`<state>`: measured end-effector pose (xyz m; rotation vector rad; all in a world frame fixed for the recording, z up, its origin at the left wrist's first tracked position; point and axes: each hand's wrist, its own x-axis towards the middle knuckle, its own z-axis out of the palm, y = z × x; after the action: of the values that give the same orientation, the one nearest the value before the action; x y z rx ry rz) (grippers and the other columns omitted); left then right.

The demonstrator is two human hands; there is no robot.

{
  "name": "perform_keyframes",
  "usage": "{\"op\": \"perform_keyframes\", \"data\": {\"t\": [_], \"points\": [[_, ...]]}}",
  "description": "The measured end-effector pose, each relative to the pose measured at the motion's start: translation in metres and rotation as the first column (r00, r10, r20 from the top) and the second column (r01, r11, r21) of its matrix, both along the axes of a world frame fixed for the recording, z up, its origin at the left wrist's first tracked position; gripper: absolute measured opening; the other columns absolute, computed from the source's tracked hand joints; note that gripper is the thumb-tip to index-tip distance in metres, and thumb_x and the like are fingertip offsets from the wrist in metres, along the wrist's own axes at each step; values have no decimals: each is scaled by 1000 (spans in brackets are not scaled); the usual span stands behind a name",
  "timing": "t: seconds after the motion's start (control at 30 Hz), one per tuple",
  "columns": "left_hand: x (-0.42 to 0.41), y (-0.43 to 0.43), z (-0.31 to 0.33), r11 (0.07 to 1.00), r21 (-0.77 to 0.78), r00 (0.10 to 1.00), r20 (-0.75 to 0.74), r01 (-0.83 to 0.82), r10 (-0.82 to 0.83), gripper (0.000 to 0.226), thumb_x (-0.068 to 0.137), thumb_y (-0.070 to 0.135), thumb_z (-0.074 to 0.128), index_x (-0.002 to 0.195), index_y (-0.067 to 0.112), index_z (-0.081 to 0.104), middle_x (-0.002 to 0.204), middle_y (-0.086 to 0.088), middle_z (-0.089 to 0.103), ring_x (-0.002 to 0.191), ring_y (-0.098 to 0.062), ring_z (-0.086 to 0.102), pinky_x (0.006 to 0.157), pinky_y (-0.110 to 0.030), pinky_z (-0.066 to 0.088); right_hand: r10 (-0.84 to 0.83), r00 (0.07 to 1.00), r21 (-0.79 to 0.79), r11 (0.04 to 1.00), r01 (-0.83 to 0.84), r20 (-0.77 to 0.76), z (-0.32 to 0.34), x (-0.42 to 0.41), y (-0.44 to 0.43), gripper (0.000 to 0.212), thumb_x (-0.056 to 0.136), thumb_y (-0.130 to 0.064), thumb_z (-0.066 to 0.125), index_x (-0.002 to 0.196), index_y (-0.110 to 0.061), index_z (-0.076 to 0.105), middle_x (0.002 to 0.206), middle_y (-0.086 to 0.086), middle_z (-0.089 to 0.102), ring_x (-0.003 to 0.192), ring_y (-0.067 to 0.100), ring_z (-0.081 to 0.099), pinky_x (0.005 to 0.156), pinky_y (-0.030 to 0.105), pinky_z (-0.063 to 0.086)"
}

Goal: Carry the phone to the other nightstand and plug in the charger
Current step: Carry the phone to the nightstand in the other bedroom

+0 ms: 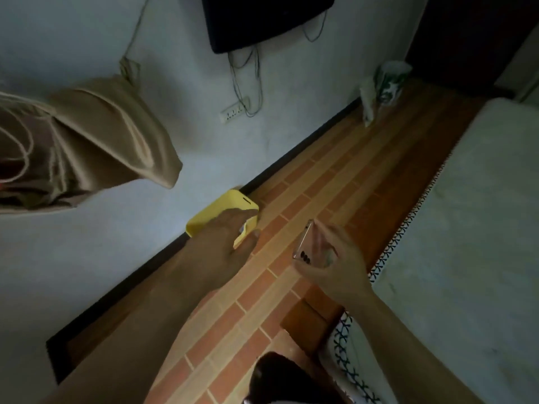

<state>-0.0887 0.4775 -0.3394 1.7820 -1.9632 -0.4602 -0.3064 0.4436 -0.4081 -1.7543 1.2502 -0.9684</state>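
My right hand (335, 258) holds a pale phone (304, 243) by its edges, back side up with dark camera lenses showing, above the tiled floor. My left hand (224, 237) grips a yellow phone case or phone (224, 208), held out near the base of the wall. A white power strip (234, 110) is fixed on the wall further ahead, with thin cables hanging into it from a dark wall-mounted screen (262, 21). No charger plug is clearly visible in either hand.
A bed with a pale mattress (466, 228) runs along the right. The orange tiled floor (335, 176) forms a narrow aisle between bed and wall. A beige cloth (110, 135) hangs at left. A white bin with bag (385, 86) stands at the far end.
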Motion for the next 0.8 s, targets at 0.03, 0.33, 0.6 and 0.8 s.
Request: {"op": "perform_keyframes", "data": {"t": [0.03,0.33,0.6,0.8], "points": [[7,-22,-2,1000,15,1000,0,26,-26,42,92,44,44,129,25,48,130,1,55,112,-15,53,91,-28,41,-33,999,4,999,32,8,0,8,-14,89,53,-69,67,133,-41,40,113,-27,45,106,-7,46,79,15,44],[42,-253,-20,961,61,962,30,271,-273,42,90,49,38,129,34,44,134,8,51,115,-11,50,91,-27,40,-254,967,-7,967,254,2,-9,48,-194,80,65,-43,77,134,-35,38,126,-3,48,110,15,51,87,25,48],[31,-440,-11,922,93,927,-33,376,-375,51,88,59,30,132,35,41,135,8,49,116,-12,50,95,-41,46,-341,938,-63,939,338,-56,6,52,-357,83,67,-43,76,139,-31,37,127,-9,46,115,10,47,85,12,41],[-6,-588,-20,892,48,889,-128,449,-440,58,83,62,27,134,35,39,140,8,45,121,-11,46,98,-36,42,-428,904,-99,900,424,-17,14,11,-489,87,61,-62,68,138,-32,39,124,-12,49,113,7,50,93,28,45]]}}
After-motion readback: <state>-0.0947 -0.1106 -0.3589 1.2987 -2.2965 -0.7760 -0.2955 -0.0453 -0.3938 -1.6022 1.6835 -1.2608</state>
